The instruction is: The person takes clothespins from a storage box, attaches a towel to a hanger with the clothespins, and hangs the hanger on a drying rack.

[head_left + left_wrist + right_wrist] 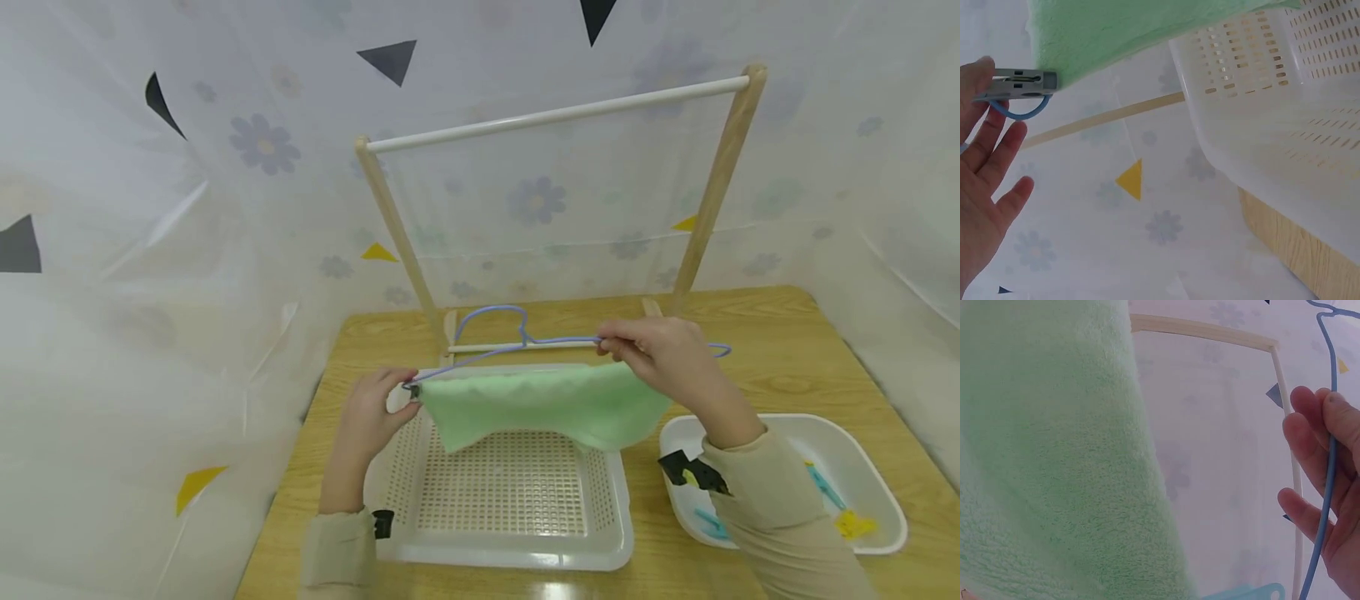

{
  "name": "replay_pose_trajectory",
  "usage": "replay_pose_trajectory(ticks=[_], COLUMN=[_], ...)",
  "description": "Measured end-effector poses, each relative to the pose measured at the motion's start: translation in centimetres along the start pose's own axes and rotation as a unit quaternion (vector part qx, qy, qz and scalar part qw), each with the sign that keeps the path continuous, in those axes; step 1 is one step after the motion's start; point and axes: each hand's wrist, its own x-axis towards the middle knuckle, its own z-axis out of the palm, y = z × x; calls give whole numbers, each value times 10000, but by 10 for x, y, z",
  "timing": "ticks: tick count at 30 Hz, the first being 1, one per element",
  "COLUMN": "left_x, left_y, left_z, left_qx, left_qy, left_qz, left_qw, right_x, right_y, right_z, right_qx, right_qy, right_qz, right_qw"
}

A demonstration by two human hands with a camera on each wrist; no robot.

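A green fluffy towel [517, 404] hangs beneath a blue wire hanger [491, 352] over the white basket. At the towel's left corner is a grey clothespin [1019, 84], with the hanger's end loop beside it. My left hand [375, 412] pinches that clothespin between thumb and fingers. The right hand [663, 358] holds the hanger's right arm, its thumb pressed on the wire [1332, 456] in the right wrist view. A light blue plastic piece [1254, 592] shows at the bottom of that view beside the towel. The towel's right corner is hidden behind my right hand in the head view.
The white perforated basket [510, 550] stands on the wooden table [810, 367]. A rack with a white top rail [555, 114] rises behind it. To the right, a white tray [892, 508] holds blue [825, 485] and yellow clothespins [855, 523].
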Motion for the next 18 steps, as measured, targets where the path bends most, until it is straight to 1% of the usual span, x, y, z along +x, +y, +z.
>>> replay_pose_trajectory(ticks=[2, 5, 7, 8, 11, 15, 18], left_x=[1, 3, 4, 4, 4, 3, 3], left_y=[-2, -2, -3, -3, -3, -3, -3], left_z=[-2, -4, -5, -5, -4, -2, -1], left_qx=[-206, -490, -582, -583, -424, -55, 123], left_qy=[-385, -880, -1050, -1086, -1009, -654, -426], left_qz=[-19, -224, -300, -278, -33, 368, 473], left_qw=[9990, 9947, 9923, 9920, 9940, 9972, 9979], right_x=[0, -1, -2, -3, -4, -4, -5], right_y=[1, 3, 3, 3, 4, 5, 6], right_z=[0, 1, 1, 1, 1, 2, 3], right_qx=[24, 71, 101, 114, 159, 232, 278], right_qy=[-56, -90, -89, -87, -82, -77, -18], right_qz=[21, 5, -22, -41, -77, -107, -164], right_qw=[10000, 9999, 9999, 9999, 9998, 9996, 9995])
